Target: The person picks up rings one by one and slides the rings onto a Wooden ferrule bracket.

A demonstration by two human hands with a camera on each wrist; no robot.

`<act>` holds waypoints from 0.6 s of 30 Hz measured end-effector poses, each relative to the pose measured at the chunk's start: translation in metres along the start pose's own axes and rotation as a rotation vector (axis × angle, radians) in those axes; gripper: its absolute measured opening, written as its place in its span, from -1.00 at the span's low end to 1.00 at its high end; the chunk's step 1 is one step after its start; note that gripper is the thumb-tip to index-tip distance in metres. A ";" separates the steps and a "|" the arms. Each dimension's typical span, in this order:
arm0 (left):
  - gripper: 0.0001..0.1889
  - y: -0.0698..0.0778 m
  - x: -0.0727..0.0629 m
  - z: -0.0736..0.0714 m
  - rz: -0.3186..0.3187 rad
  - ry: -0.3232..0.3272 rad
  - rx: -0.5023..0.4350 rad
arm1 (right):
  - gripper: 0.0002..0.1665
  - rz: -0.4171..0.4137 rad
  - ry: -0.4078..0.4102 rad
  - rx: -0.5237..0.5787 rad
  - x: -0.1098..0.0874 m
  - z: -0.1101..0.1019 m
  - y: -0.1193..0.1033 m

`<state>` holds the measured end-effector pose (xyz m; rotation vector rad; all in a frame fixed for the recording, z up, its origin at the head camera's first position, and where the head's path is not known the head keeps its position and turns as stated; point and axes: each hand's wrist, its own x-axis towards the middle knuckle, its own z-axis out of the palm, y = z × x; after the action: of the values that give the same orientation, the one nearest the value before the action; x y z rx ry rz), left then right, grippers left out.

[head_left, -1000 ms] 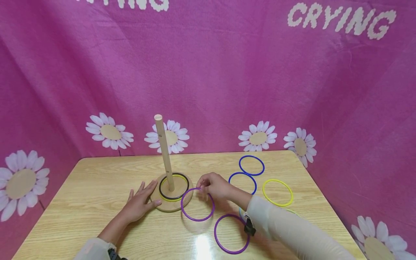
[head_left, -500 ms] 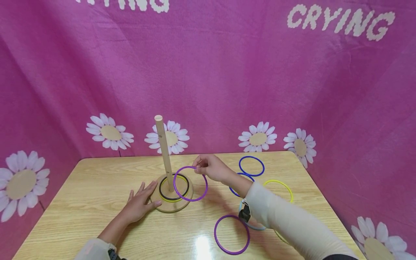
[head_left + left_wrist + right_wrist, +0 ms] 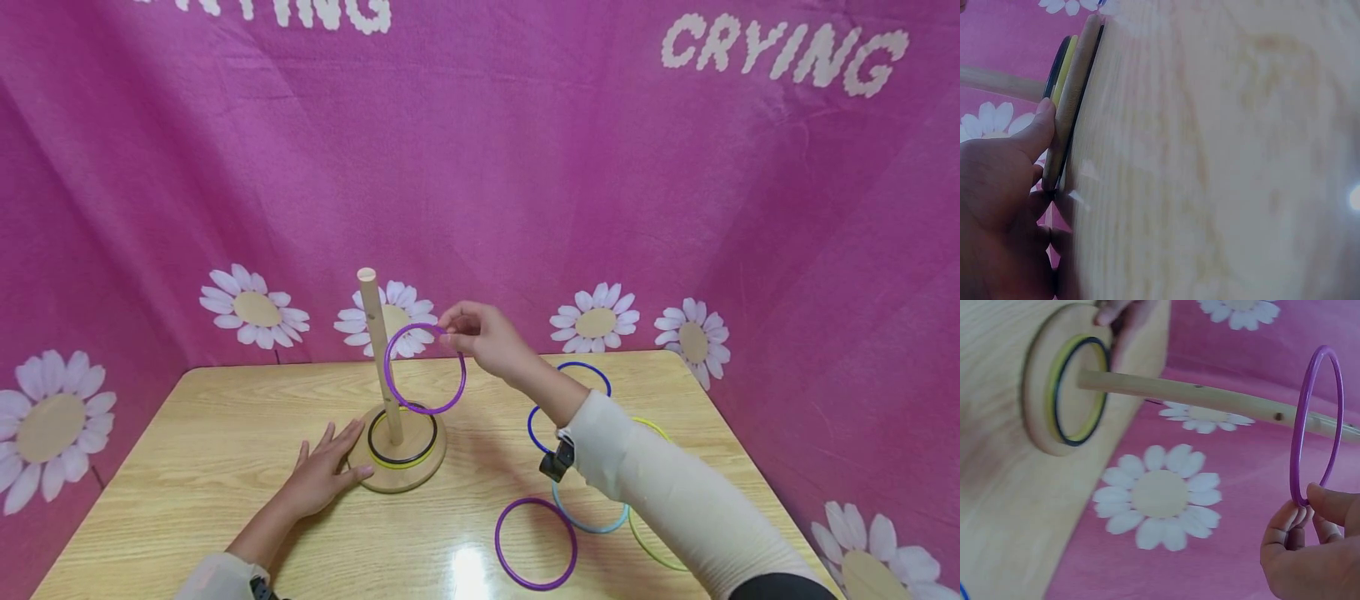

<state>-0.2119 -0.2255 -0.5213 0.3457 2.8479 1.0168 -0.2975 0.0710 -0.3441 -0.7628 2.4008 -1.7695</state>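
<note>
A wooden peg (image 3: pixel 377 350) stands upright on a round wooden base (image 3: pixel 405 475) with a black ring (image 3: pixel 402 436) and a yellow ring lying around its foot. My right hand (image 3: pixel 480 337) pinches a purple ring (image 3: pixel 424 368) in the air beside the peg, below its top; the right wrist view shows the ring (image 3: pixel 1315 425) held by thumb and fingers (image 3: pixel 1294 522). My left hand (image 3: pixel 322 475) lies flat on the table, fingers touching the base edge (image 3: pixel 1069 112).
The wooden table (image 3: pixel 225 433) holds loose rings on the right: a purple one (image 3: pixel 536 543) near the front, a light blue one (image 3: pixel 592 512), two dark blue ones (image 3: pixel 551 417), and yellow ones (image 3: pixel 652 533). A pink flowered cloth (image 3: pixel 525 183) hangs behind and at both sides.
My right hand has lifted the purple ring from the table beside the base up and leftward, to beside the peg's upper part. The left hand has stayed on the base.
</note>
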 end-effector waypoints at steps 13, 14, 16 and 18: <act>-0.06 -0.001 0.000 0.000 -0.012 -0.012 -0.005 | -0.84 -0.091 0.129 0.075 0.018 -0.007 -0.050; -0.06 -0.001 0.000 0.000 -0.014 -0.014 -0.007 | -0.85 -0.101 0.136 0.079 0.020 -0.007 -0.053; -0.06 -0.001 0.000 -0.001 -0.016 -0.016 -0.008 | -0.85 -0.114 0.152 0.084 0.022 -0.007 -0.060; -0.06 0.000 0.000 -0.001 -0.015 -0.015 -0.009 | -0.85 -0.118 0.166 0.082 0.025 -0.006 -0.066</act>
<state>-0.2119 -0.2260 -0.5204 0.3296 2.8274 1.0189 -0.2978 0.0514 -0.2763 -0.7933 2.4112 -2.0388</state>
